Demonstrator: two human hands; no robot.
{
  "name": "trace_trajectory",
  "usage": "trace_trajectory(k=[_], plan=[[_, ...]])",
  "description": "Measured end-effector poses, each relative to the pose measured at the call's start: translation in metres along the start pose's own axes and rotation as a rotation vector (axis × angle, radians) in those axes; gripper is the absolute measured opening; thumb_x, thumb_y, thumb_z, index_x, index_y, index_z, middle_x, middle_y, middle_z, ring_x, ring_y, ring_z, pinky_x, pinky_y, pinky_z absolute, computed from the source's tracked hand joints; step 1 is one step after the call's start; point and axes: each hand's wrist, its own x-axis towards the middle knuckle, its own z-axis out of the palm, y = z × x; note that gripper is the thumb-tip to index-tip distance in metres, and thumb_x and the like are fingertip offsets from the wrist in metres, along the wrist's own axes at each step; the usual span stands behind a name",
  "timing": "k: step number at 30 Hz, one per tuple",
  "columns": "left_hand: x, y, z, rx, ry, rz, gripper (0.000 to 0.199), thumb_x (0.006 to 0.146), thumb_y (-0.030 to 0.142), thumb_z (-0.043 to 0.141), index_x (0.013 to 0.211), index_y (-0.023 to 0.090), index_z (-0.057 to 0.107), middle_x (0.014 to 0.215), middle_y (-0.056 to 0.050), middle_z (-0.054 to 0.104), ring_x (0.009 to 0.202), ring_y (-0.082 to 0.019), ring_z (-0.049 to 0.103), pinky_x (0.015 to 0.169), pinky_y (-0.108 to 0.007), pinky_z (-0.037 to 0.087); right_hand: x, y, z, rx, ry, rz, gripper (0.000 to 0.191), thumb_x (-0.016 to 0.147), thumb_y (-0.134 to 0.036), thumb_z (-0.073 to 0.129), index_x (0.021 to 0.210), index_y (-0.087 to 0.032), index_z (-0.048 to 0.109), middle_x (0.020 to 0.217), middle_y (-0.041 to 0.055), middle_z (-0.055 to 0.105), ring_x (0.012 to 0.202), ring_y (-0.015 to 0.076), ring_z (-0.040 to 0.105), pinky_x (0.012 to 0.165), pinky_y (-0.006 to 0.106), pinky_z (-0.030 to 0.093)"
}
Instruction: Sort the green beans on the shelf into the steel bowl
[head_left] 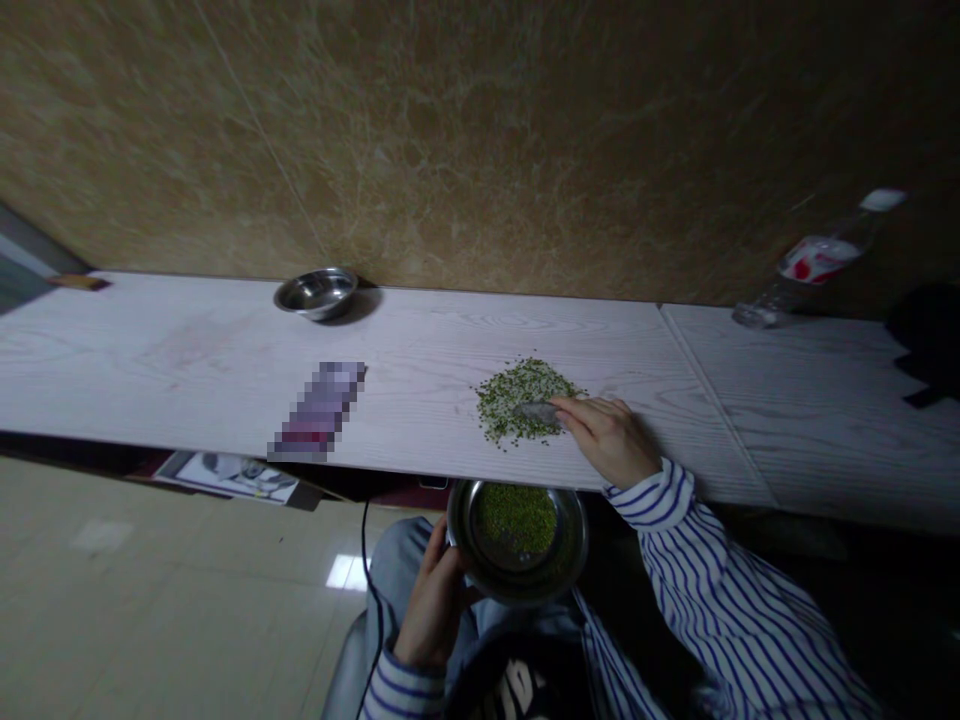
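Observation:
Small green beans or seeds point(504, 392) lie spread in a loose patch on the pale wooden table. My right hand point(609, 436) is closed on a greyish flat tool point(535, 411), whose far end rests among the seeds. Just below the table's front edge, my left hand point(435, 597) grips the left rim of a round metal bowl point(574, 545). More green seeds point(517, 518) cover part of the bowl's bottom.
A smaller metal bowl point(319, 294) stands near the wall, with a blurred purple rectangular thing point(319, 408) in front of it. At the right, a plastic bottle point(817, 260) stands by the wall, near a dark object point(930, 340). A cable point(379, 600) hangs below the table.

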Motion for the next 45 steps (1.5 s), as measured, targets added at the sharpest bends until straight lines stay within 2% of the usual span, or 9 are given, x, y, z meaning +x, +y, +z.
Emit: trace_trajectory(k=[6, 14, 22, 30, 38, 45], plan=[[-0.002, 0.0, 0.003, 0.006, 0.004, 0.011, 0.069, 0.064, 0.027, 0.057, 0.132, 0.031, 0.042, 0.098, -0.003, 0.06, 0.076, -0.015, 0.054, 0.061, -0.027, 0.045, -0.006, -0.006, -0.006, 0.04, -0.06, -0.019, 0.024, 0.09, -0.023, 0.049, 0.11, -0.022, 0.063, 0.096, 0.0046, 0.072, 0.084, 0.0172, 0.065, 0.073, 0.031, 0.043], [-0.003, 0.0, 0.003, -0.006, -0.013, 0.007, 0.067, 0.064, 0.024, 0.056, 0.13, 0.029, 0.043, 0.091, -0.003, 0.059, 0.074, -0.014, 0.052, 0.063, -0.027, 0.046, -0.004, 0.004, -0.001, 0.047, 0.045, 0.063, 0.026, 0.091, -0.025, 0.046, 0.111, -0.022, 0.062, 0.099, 0.0061, 0.071, 0.086, 0.0188, 0.065, 0.077, 0.034, 0.045], [-0.005, 0.003, 0.004, 0.0, -0.035, 0.022, 0.07, 0.064, 0.027, 0.059, 0.131, 0.03, 0.042, 0.088, -0.001, 0.059, 0.073, -0.013, 0.05, 0.064, -0.026, 0.044, -0.008, -0.001, -0.003, 0.02, -0.023, 0.047, 0.027, 0.09, -0.023, 0.046, 0.111, -0.021, 0.063, 0.101, 0.0066, 0.071, 0.087, 0.0184, 0.066, 0.077, 0.033, 0.046], [-0.005, 0.0, 0.006, 0.008, -0.009, 0.001, 0.073, 0.061, 0.025, 0.059, 0.132, 0.03, 0.042, 0.084, 0.0, 0.057, 0.071, -0.014, 0.049, 0.06, -0.025, 0.042, -0.018, -0.005, -0.01, 0.043, -0.063, 0.022, 0.025, 0.09, -0.025, 0.047, 0.109, -0.022, 0.063, 0.099, 0.0058, 0.072, 0.086, 0.0174, 0.066, 0.076, 0.032, 0.045], [-0.002, -0.001, 0.002, 0.0, -0.037, -0.004, 0.071, 0.065, 0.023, 0.057, 0.134, 0.028, 0.039, 0.086, -0.002, 0.056, 0.075, -0.015, 0.048, 0.062, -0.029, 0.044, -0.029, 0.006, -0.02, 0.048, -0.052, 0.089, 0.027, 0.09, -0.024, 0.045, 0.11, -0.019, 0.063, 0.102, 0.0071, 0.071, 0.09, 0.019, 0.066, 0.08, 0.034, 0.048], [-0.003, -0.001, 0.002, -0.002, -0.068, -0.002, 0.067, 0.065, 0.023, 0.059, 0.13, 0.028, 0.044, 0.085, -0.001, 0.058, 0.075, -0.015, 0.051, 0.062, -0.026, 0.043, -0.043, 0.015, -0.024, 0.022, -0.038, 0.122, 0.026, 0.09, -0.025, 0.045, 0.108, -0.021, 0.064, 0.101, 0.0065, 0.071, 0.088, 0.0197, 0.066, 0.079, 0.035, 0.049]])
